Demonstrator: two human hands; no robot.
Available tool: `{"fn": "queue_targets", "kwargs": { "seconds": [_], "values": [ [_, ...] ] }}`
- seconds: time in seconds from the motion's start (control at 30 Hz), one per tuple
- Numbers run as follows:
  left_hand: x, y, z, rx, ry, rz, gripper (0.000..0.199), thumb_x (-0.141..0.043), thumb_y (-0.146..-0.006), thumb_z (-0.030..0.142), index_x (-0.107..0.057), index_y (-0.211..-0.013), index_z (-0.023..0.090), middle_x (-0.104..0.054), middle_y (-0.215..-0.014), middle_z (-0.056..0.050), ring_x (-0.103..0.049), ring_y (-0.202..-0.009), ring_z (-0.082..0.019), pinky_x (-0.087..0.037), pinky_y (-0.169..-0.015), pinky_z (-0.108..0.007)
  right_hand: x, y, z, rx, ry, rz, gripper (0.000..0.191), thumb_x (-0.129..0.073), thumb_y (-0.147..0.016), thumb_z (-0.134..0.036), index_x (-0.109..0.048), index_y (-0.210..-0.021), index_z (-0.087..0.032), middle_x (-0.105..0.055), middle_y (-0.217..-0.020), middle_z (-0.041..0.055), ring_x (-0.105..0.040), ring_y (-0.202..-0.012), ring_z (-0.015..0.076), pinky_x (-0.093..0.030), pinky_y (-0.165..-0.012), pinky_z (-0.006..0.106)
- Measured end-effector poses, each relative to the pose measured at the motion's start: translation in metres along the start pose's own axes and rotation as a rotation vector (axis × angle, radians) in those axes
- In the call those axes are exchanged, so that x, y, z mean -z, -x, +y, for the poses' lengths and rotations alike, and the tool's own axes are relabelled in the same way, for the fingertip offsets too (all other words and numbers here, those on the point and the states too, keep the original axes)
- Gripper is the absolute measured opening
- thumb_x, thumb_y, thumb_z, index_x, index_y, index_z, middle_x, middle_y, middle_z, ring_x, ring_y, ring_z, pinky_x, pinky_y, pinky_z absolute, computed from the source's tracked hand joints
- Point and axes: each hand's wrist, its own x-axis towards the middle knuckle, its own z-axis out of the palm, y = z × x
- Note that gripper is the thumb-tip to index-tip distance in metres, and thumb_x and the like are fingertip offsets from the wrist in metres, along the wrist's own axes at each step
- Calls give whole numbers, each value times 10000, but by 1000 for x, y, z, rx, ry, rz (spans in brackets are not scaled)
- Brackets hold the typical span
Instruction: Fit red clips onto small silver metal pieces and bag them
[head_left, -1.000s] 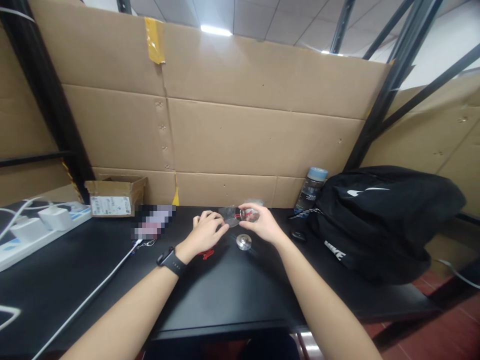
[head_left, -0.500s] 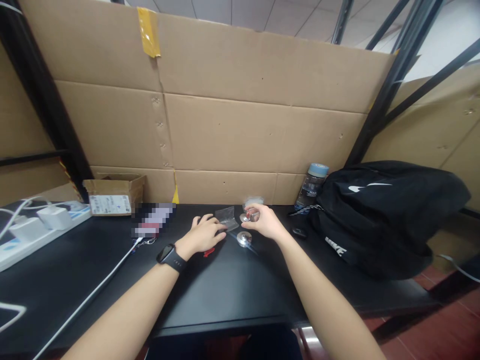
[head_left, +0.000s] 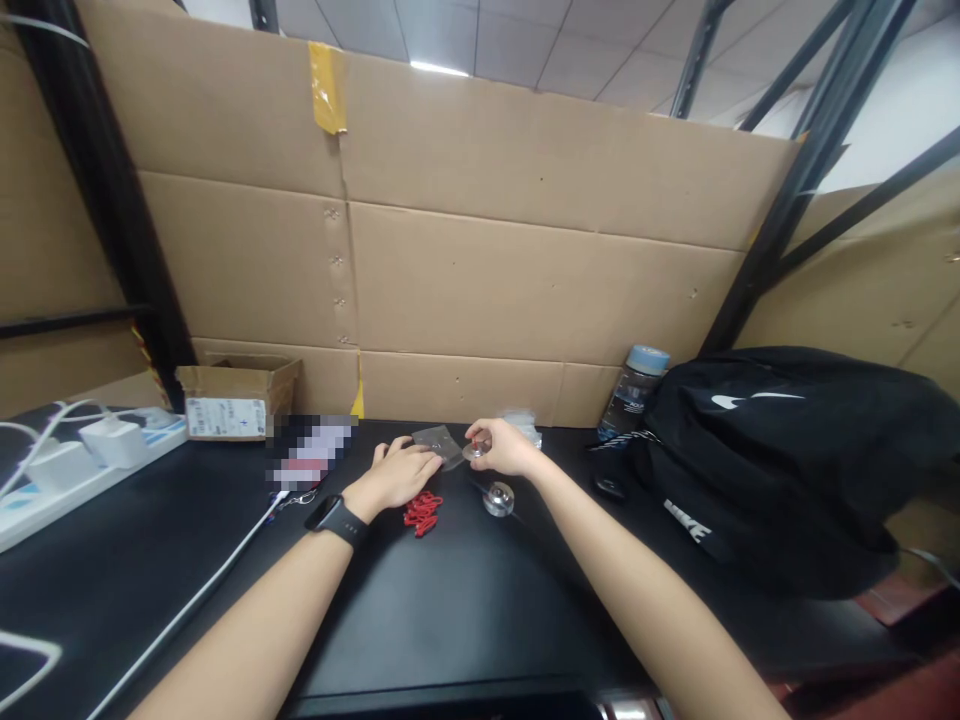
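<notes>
My left hand (head_left: 400, 472), with a dark watch on the wrist, lies palm down with its fingers stretched out. Its fingertips touch the near-left edge of a clear plastic bag (head_left: 441, 447) on the black table. Just right of the bag, the fingers of my right hand (head_left: 504, 446) pinch a small shiny round disc (head_left: 474, 452) with a bit of red at its top. A silver round metal piece (head_left: 499, 499) rests on the table below that hand. Beside my left hand lies a small heap of red cord-like pieces (head_left: 423, 512).
Behind my right hand sit clear plastic packets (head_left: 523, 424). To the right are a bottle with a blue lid (head_left: 636, 385), a small black object (head_left: 608, 487) and a black backpack (head_left: 780, 460). A cardboard box (head_left: 232, 400), a power strip (head_left: 150, 440) and a white cable (head_left: 202, 580) occupy the left.
My right hand has moved left with the disc, closer to the plastic bag. More of the red pieces shows beside my left hand. The whole view has shifted slightly.
</notes>
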Motion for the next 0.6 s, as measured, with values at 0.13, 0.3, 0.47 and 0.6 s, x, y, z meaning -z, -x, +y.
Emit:
{"fn": "queue_targets", "kwargs": {
  "seconds": [0.13, 0.3, 0.47, 0.6],
  "values": [
    [8, 1, 0, -28, -1, -36, 419, -330, -982, 567, -591, -1303, 496, -604, -1403, -17, -368, -1375, -398, -252, -1036, -634, 9, -27, -13, -96, 158, -154, 735, -887, -539, -208, -609, -1218, -175, -730, -906, 17, -672, -746, 163, -462, -634, 231],
    [23, 4, -3, -32, -29, -224, 409, -331, -972, 608, -570, -1298, 544, -488, -1517, 40, -302, -1420, -402, -215, -1060, -656, 10, -42, -29, -140, 320, -286, 781, -934, -482, -308, -628, -1193, -204, -731, -938, 16, -681, -784, 180, -462, -666, 234],
    [24, 6, -3, -25, -55, -249, 423, -341, -963, 629, -548, -1327, 562, -425, -1561, 40, -269, -1431, -402, -210, -1078, -643, 14, -39, -39, -100, 350, -229, 717, -916, -530, -282, -626, -1182, -213, -724, -973, 24, -673, -806, 183, -439, -655, 235],
    [15, 6, 0, -4, -73, -184, 444, -312, -974, 630, -559, -1332, 540, -454, -1537, 17, -259, -1432, -390, -217, -1083, -627, 13, -35, -44, -51, 293, -168, 709, -902, -567, -282, -596, -1203, -218, -722, -957, 16, -662, -795, 169, -419, -621, 226]
  ]
}}
